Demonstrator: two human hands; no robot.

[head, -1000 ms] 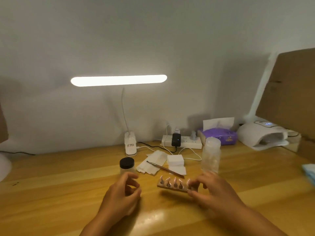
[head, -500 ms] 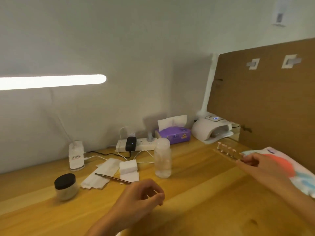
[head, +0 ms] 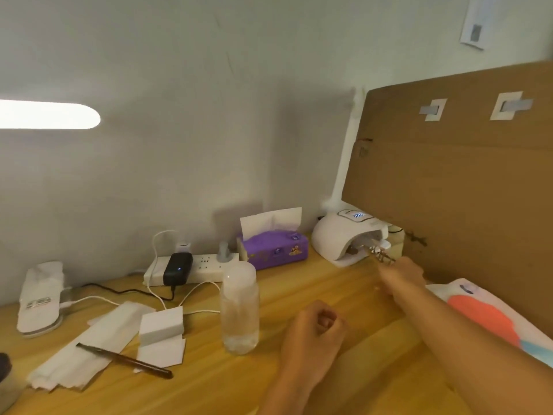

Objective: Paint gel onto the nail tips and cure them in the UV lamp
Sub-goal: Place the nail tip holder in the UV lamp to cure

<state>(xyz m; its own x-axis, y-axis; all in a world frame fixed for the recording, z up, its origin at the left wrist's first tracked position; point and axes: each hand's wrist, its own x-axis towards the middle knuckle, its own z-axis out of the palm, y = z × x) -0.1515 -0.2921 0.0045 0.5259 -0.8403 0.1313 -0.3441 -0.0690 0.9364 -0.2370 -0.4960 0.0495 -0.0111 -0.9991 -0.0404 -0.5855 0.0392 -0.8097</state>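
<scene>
Pinching a thin nail-tip strip (head: pixel 379 254), right hand (head: pixel 402 275) faces the domed white lamp (head: pixel 338 235); left hand (head: pixel 314 330) curled, empty.

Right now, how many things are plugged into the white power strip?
3 on the power strip: a white charger toward its left end, a black adapter just in front of that, a grey plug near the right end. None looks hidden.

The light bar (head: pixel 45 115) runs off the left edge, the dark-lidded jar (head: pixel 6 384) is cut by the lower left corner, the nail tip strip (head: pixel 380 254) at the UV lamp (head: pixel 338 238) mouth is a blur with its near end hidden in the right hand (head: pixel 402 274), and whether the curled left hand (head: pixel 311 333) encloses anything cannot be told.
</scene>
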